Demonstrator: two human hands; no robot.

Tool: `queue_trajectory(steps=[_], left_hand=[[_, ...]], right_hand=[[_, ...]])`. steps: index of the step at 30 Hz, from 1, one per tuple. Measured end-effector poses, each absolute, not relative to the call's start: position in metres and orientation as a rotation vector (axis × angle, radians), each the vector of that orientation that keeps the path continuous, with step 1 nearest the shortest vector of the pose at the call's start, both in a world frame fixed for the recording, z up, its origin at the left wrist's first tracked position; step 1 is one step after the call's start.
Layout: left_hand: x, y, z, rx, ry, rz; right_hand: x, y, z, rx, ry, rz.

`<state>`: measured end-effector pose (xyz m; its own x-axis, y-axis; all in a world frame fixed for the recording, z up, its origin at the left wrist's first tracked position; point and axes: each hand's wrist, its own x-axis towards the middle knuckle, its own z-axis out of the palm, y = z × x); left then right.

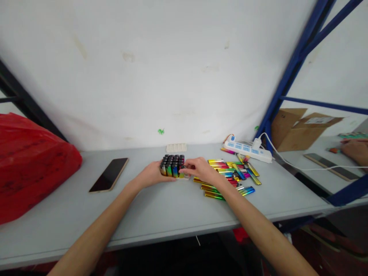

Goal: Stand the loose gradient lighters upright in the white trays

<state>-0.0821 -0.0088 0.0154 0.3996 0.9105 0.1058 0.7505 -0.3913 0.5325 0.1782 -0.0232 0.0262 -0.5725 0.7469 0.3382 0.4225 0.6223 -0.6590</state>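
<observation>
Rows of shiny multicoloured lighters [169, 169] with black tops stand upright, packed close together in the middle of the table. My left hand [153, 174] curls round the left and front sides of this block, thumb along its lower front. At the right front corner, the fingers of my right hand [198, 168] pinch one lighter [181, 172], which is partly hidden by them. A bit of pale, clear edge shows under that corner, perhaps a tray. Close to my right forearm, loose lighters [227, 168] lie in a spread pile, some covered by the arm.
Behind the block lies a white gridded tray [176, 147]. A power strip [247, 149] with a white cable is at the back right, near a blue post and a cardboard box [299, 128]. A phone [109, 175] and red bag [34, 165] are left. Another person's hand [356, 150] shows far right.
</observation>
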Motion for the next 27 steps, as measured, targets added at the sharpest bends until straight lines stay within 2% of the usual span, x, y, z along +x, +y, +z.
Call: queue_trajectory(steps=[6, 11, 17, 22, 27], left_hand=[[-0.082, -0.008, 0.017, 2.272, 1.446, 0.533], [-0.081, -0.008, 0.018, 2.256, 1.444, 0.507], [-0.082, -0.007, 0.018, 2.267, 1.432, 0.543], [-0.085, -0.003, 0.018, 2.357, 1.475, 0.496], [-0.092, -0.002, 0.023, 2.336, 1.449, 0.445]], right_hand=[[0.170, -0.026, 0.023, -1.230, -2.360, 0.269], [0.172, -0.030, 0.032, -1.327, -2.409, 0.169], [0.221, -0.010, 0.038, -1.615, -2.170, -0.084], [0.258, 0.005, 0.020, -2.050, -2.141, 0.046], [0.266, 0.010, 0.015, -2.100, -2.160, 0.146]])
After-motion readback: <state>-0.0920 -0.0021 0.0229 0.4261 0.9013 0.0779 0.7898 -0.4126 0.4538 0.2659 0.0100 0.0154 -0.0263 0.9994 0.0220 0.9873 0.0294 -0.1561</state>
